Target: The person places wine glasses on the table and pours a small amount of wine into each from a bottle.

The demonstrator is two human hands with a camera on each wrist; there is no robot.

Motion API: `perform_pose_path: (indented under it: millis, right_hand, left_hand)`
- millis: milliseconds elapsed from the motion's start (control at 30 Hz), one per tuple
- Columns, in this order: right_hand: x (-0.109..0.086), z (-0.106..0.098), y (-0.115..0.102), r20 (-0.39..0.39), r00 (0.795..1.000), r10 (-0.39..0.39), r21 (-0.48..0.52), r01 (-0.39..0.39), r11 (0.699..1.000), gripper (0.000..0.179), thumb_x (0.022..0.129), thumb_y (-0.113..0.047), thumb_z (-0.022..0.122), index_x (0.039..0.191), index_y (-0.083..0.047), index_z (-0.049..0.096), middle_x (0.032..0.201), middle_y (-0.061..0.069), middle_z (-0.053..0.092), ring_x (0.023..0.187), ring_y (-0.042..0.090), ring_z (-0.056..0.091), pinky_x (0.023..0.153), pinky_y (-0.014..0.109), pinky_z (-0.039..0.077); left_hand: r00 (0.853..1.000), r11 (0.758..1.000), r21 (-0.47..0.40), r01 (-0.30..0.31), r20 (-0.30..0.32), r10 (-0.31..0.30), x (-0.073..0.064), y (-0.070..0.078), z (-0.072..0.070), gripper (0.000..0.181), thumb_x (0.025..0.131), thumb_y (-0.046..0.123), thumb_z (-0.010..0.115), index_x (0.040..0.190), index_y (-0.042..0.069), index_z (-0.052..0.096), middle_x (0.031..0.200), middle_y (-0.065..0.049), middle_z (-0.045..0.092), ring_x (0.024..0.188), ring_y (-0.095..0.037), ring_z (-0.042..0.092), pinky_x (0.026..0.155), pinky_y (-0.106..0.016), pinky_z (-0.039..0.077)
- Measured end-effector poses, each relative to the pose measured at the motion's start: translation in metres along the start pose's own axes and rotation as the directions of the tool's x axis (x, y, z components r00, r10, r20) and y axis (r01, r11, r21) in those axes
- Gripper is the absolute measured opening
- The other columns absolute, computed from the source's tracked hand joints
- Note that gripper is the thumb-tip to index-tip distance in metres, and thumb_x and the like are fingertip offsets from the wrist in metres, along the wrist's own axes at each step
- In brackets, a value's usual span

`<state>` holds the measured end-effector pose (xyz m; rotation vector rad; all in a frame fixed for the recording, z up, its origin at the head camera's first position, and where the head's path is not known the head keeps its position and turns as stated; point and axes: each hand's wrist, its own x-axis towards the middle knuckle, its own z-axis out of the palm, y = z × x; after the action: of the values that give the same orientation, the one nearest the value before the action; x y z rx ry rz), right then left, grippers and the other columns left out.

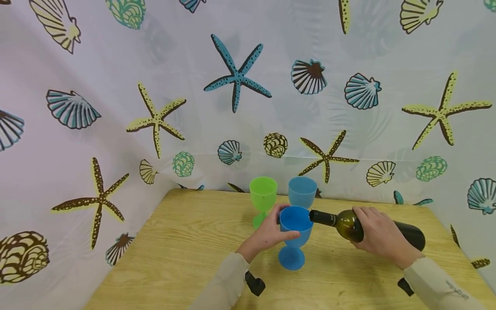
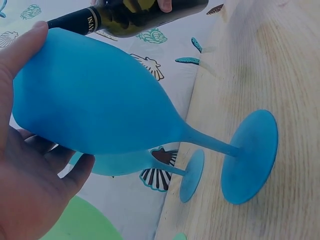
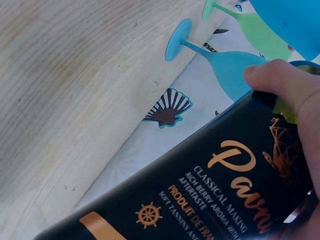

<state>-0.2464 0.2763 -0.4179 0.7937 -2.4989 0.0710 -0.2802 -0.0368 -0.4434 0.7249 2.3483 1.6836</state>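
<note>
My left hand [image 1: 269,232] grips the bowl of a blue plastic goblet [image 1: 296,244], thumb on the near side and fingers round the far side. The goblet stands nearly upright, its foot at the tabletop. In my right hand [image 1: 381,237] I hold a dark wine bottle [image 1: 350,226] round its body, tipped almost level with the neck pointing left. The bottle's mouth is right at the goblet's right rim. Its black label [image 3: 200,200] with copper lettering shows in the right wrist view. No liquid is visible at the mouth.
Behind the held goblet stand a green goblet [image 1: 263,196] and a lighter blue goblet [image 1: 302,191], side by side. All are on a light wooden table [image 1: 174,249]. A white curtain [image 1: 263,116] printed with shells and starfish encloses the table's back and sides.
</note>
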Motion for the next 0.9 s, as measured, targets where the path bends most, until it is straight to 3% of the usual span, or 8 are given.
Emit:
perform_pose_path:
  millis: [400, 533, 900]
  right_hand:
    - [0.005, -0.008, 0.001, 0.042, 0.999, -0.017, -0.06, 0.02, 0.998, 0.09, 0.05, -0.035, 0.092, 0.118, 0.008, 0.053, 0.106, 0.022, 0.06, 0.091, 0.038, 0.06, 0.071, 0.052, 0.051]
    - [0.005, -0.01, 0.003, 0.043, 0.999, -0.032, -0.088, 0.035, 0.996, 0.09, 0.049, -0.035, 0.092, 0.118, 0.006, 0.052, 0.107, 0.021, 0.06, 0.093, 0.037, 0.059, 0.072, 0.052, 0.051]
    - [0.005, -0.012, 0.007, 0.011, 0.997, -0.075, -0.15, 0.075, 0.986, 0.089, 0.046, -0.035, 0.093, 0.115, 0.005, 0.055, 0.103, 0.019, 0.06, 0.092, 0.037, 0.058, 0.068, 0.051, 0.05]
  left_hand:
    - [0.999, 0.997, 0.065, -0.041, -0.008, 0.041, -0.003, 0.0, -0.003, 0.081, 0.082, 0.032, 0.076, 0.146, 0.01, 0.032, 0.142, -0.007, 0.041, 0.125, -0.024, 0.044, 0.099, -0.044, 0.04]
    - [0.999, 0.998, 0.043, -0.037, -0.01, 0.037, -0.002, -0.002, -0.003, 0.08, 0.083, 0.031, 0.075, 0.146, 0.01, 0.031, 0.141, -0.007, 0.043, 0.125, -0.023, 0.044, 0.098, -0.041, 0.04]
    - [0.999, 0.999, 0.005, -0.04, -0.003, 0.04, -0.003, 0.0, -0.002, 0.074, 0.085, 0.032, 0.072, 0.144, 0.01, 0.033, 0.139, -0.008, 0.044, 0.125, -0.026, 0.043, 0.101, -0.05, 0.037]
